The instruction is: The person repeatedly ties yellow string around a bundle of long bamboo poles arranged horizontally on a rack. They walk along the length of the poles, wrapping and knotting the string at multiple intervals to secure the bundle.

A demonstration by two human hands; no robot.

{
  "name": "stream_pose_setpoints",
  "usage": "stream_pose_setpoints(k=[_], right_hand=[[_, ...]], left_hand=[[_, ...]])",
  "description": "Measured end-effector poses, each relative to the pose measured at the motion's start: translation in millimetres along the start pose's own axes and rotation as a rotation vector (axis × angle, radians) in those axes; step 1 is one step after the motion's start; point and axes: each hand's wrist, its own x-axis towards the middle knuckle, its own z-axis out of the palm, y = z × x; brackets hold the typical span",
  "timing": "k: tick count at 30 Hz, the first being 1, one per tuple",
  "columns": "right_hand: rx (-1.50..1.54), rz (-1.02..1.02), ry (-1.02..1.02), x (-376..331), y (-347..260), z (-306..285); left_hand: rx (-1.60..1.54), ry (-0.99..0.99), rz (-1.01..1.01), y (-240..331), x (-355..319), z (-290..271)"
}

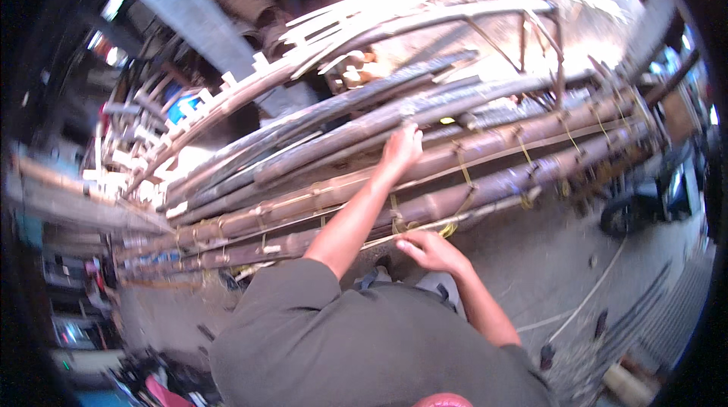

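Two long brown bamboo poles run side by side across the middle: an upper pole [485, 149] and a lower pole [493, 183]. Yellow cord [467, 176] is looped round them at several places. My left hand [402, 149] is raised over the upper pole with its fingers closed; what they hold is too small to make out. On the near side of the lower pole is my right hand [436, 251], its fingers curled together beside loose yellow cord. Whatever sits in those fingers is hidden.
Several more long poles [341, 138] lie behind the tied pair. Beyond them stands a curved bamboo frame [455, 11]. A motorcycle wheel [623, 215] is at the right. Corrugated sheet [675, 308] and a short bamboo piece [631, 384] lie at lower right.
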Motion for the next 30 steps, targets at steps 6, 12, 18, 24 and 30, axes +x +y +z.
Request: stream_pose_setpoints(k=[6, 12, 18, 24, 30], right_hand=[[1.481, 0.374, 0.241, 15.4, 15.0, 70.1], [-0.835, 0.583, -0.429, -3.0, -69.2, 84.7], [-0.995, 0.224, 0.584, -43.5, -184.8, 15.4], [-0.343, 0.137, 0.659, -7.8, -142.3, 36.2], [1.697, 0.225, 0.527, 22.1, 26.7, 94.3]], left_hand=[[0.139, -0.613, -0.080, -36.7, -125.1, -94.0], [0.068, -0.328, -0.059, -41.4, -144.8, -81.6], [-0.018, -0.276, -0.117, -45.7, -145.4, -72.8], [0.011, -0.281, -0.145, -43.5, -141.6, -77.8], [-0.027, -0.230, -0.094, -47.6, -141.2, -75.0]])
